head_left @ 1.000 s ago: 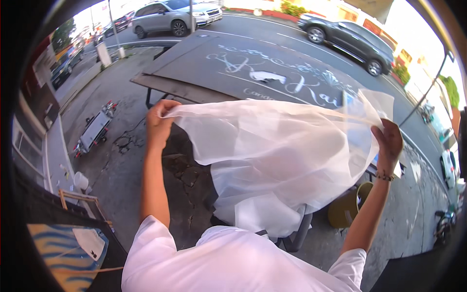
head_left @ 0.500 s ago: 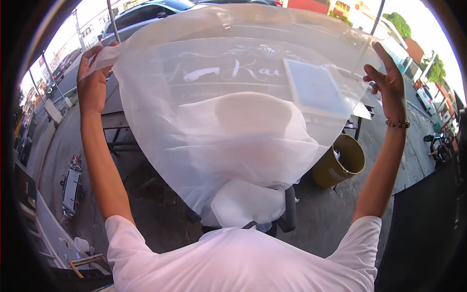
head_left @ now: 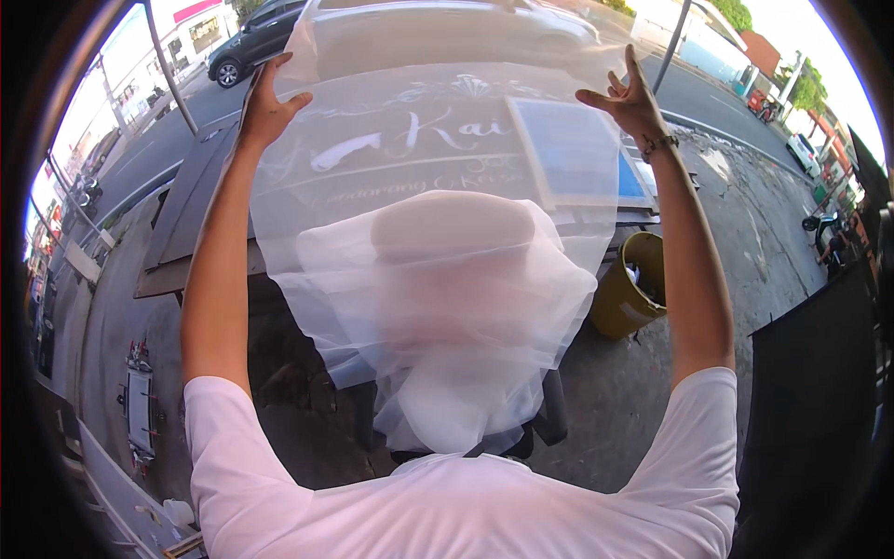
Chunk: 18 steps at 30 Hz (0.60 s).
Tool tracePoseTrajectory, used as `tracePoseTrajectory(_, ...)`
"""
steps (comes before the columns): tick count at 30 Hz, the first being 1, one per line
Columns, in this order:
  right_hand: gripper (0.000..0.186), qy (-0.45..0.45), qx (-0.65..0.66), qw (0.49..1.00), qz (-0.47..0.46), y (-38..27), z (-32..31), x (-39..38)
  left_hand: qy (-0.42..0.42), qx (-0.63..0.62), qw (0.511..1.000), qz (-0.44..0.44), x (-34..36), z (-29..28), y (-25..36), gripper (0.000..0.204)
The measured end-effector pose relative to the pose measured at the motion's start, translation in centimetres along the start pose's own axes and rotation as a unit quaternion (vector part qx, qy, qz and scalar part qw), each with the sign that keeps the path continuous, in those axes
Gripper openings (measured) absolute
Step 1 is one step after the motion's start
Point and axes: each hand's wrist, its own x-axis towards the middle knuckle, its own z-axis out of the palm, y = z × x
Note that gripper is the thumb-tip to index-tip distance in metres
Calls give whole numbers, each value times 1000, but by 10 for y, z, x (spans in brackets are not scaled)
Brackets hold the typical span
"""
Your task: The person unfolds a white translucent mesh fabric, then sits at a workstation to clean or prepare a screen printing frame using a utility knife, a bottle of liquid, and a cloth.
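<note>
A large sheet of sheer white fabric [head_left: 438, 224] spreads between my raised hands and gathers in loose folds near my body. My left hand [head_left: 268, 104] is at its far left edge, thumb stretched inward and fingers pointing up. On the far right, my right hand [head_left: 633, 101] has the index finger raised, the thumb out and the other fingers curled. The fabric appears pinched between the fingers of both hands, though the exact grip is partly hidden. Through the cloth show white lettering, a floral ornament and a blue panel with a pale frame [head_left: 582, 149].
A yellow-brown bin [head_left: 622, 312] stands right of the fabric. Dark boards [head_left: 191, 200] lie on a table at left. Armrests [head_left: 551, 410] flank the gathered cloth. A long metal frame [head_left: 140, 401] is on the ground at left. Beyond run metal poles and a road with cars.
Both hands have moved inward and farther away, drawing the fabric with them. The billowing cloth has lowered and narrowed, and the lettering and blue panel show more clearly through it.
</note>
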Motion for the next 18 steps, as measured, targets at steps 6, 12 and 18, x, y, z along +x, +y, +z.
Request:
tracePoseTrajectory(6,133,81,-263,960,-44,99,38,51,-118,66,989,-56,18,104,-41,82)
tracePoseTrajectory(12,75,-137,-38,963,231,118,76,-68,-118,-61,980,-145,-80,120,38,69)
tracePoseTrajectory(18,50,-135,60,989,9,68,103,-191,-173,-210,937,-219,-228,61,24,37)
